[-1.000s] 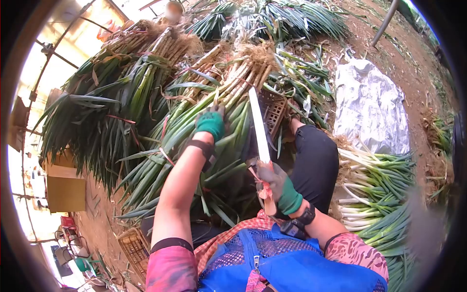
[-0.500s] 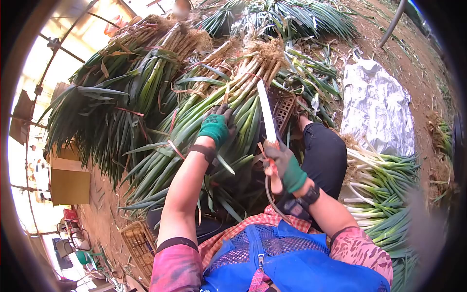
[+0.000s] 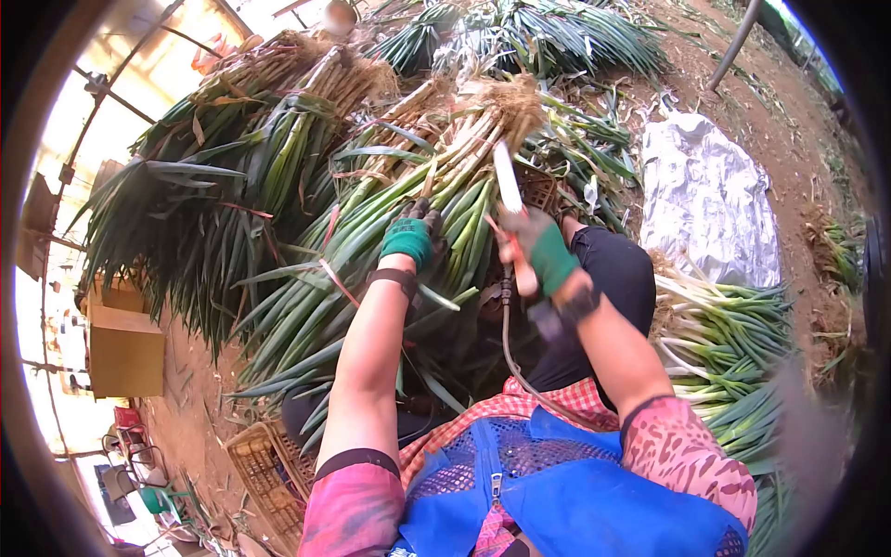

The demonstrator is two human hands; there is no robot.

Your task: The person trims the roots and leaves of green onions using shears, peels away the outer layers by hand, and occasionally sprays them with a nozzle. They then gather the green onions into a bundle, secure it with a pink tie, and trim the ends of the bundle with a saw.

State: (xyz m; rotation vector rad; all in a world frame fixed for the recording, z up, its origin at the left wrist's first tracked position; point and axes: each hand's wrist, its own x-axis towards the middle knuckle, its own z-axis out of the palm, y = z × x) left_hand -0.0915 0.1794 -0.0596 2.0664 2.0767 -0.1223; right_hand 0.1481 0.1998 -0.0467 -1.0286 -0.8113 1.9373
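My left hand (image 3: 413,237), in a green glove with dark fingers, is closed round a green onion stalk on top of a large heap of green onions (image 3: 362,223). My right hand (image 3: 546,249), gloved alike and blurred, grips a long pale blade-like tool (image 3: 507,176) with a wooden handle (image 3: 525,278). In the same hand is a reddish nozzle-like piece, joined to a thin hose (image 3: 509,339) that runs down to my lap. The pale tool points up toward the roots (image 3: 510,102) of the bundle.
A white sack (image 3: 707,200) lies at the right, above a row of pale-stemmed onions (image 3: 719,348). More bundles (image 3: 566,42) lie at the top. A plastic crate (image 3: 269,473) stands lower left, near a cardboard box (image 3: 127,353). A pole (image 3: 735,46) leans upper right.
My right hand has moved up and slightly right with the pale tool, whose tip now reaches the bundle near its roots. More of the hose shows. My left hand has hardly moved.
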